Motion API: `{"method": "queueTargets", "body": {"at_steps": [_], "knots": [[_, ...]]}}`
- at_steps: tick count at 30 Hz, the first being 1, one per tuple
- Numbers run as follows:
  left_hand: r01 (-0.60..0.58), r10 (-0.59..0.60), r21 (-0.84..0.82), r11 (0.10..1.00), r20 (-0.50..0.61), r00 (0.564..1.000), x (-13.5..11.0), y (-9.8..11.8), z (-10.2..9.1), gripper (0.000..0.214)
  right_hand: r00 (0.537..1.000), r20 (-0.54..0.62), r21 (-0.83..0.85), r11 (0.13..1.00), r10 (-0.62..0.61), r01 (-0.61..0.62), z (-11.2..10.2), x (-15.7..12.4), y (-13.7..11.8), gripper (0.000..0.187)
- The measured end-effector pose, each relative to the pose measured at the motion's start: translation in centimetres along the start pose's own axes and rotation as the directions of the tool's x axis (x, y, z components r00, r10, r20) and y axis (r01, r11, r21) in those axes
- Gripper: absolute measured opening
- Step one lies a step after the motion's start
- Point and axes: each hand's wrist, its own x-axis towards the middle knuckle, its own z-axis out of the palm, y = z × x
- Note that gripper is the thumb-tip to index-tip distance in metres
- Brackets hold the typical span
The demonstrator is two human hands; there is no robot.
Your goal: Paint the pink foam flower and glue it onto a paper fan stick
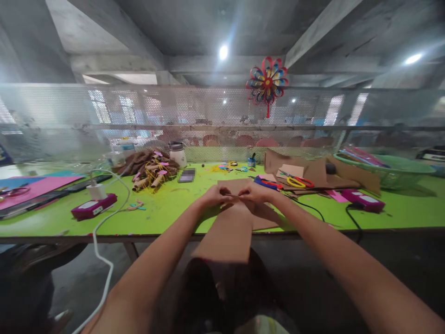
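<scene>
A piece of brown cardboard (pixel 227 234) reaches from the green table over its front edge towards me. My left hand (pixel 216 195) pinches it at a crosswise line near its far part. Close beside, my right hand (pixel 255 192) grips the same line, fingers nearly meeting the left ones. Beyond the hands the far part of the cardboard lies towards the table's middle. Another flat brown piece (pixel 264 219) rests on the table under my right wrist. Scissors with blue and red handles (pixel 267 183) lie just past my right hand.
Scissors with yellow and red handles (pixel 299 182) lie by folded cardboard (pixel 295 164) at right. A green basket (pixel 399 171) stands farther right. Purple power strips (pixel 93 206) with cables sit on both sides. Cardboard rolls (pixel 153 178), a phone (pixel 187 175) and a jar (pixel 178 154) are at left.
</scene>
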Motion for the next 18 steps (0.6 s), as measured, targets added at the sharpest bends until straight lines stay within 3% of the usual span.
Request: {"method": "queueTargets", "body": {"at_steps": [8, 18], "knots": [[-0.085, 0.099, 0.2, 0.976, -0.059, 0.993, 1.4, -1.8, 0.6, 0.023, 0.974, -0.224, -0.018, 0.999, -0.037, 0.034, 2.5, -0.1, 0.4, 0.027], [-0.131, 0.156, 0.374, 0.918, -0.036, 0.987, 1.6, -1.7, 0.6, 0.02, 0.966, -0.256, -0.087, 0.996, -0.04, 0.018, 2.1, -0.7, 1.2, 0.019]]}}
